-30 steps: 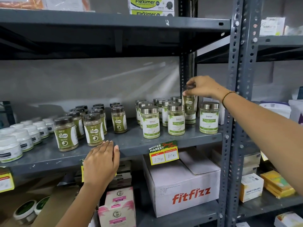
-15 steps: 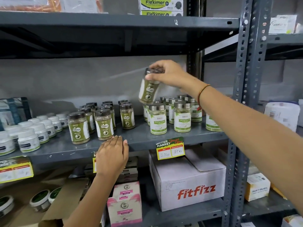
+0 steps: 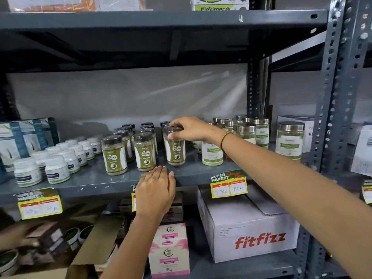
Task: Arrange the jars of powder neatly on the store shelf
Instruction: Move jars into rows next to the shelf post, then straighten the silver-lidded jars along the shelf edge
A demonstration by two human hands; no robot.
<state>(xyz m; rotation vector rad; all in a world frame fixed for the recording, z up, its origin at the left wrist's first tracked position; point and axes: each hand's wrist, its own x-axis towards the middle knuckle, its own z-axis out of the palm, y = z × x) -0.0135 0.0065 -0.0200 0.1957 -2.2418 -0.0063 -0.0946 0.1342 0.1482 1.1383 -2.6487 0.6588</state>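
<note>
My right hand (image 3: 190, 128) grips the dark lid of a green-labelled powder jar (image 3: 175, 151) that stands upright on the grey shelf (image 3: 96, 178), at the front right of a group of like jars (image 3: 128, 146). My left hand (image 3: 155, 191) lies flat, fingers together, on the shelf's front edge just below that jar and holds nothing. To the right stand wider steel-lidded jars with pale green labels (image 3: 289, 139), some hidden behind my right forearm.
Small white tubs (image 3: 56, 158) fill the shelf's left part. Yellow price tags (image 3: 228, 185) hang from the front edge. Below are a white Fitfizz carton (image 3: 251, 228) and pink boxes (image 3: 170, 250). A grey perforated upright (image 3: 334, 97) bounds the bay on the right.
My right hand lifted a green-labelled jar from the right-hand group, carried it left through the air and set it down beside the like jars. My left hand stayed on the shelf edge.
</note>
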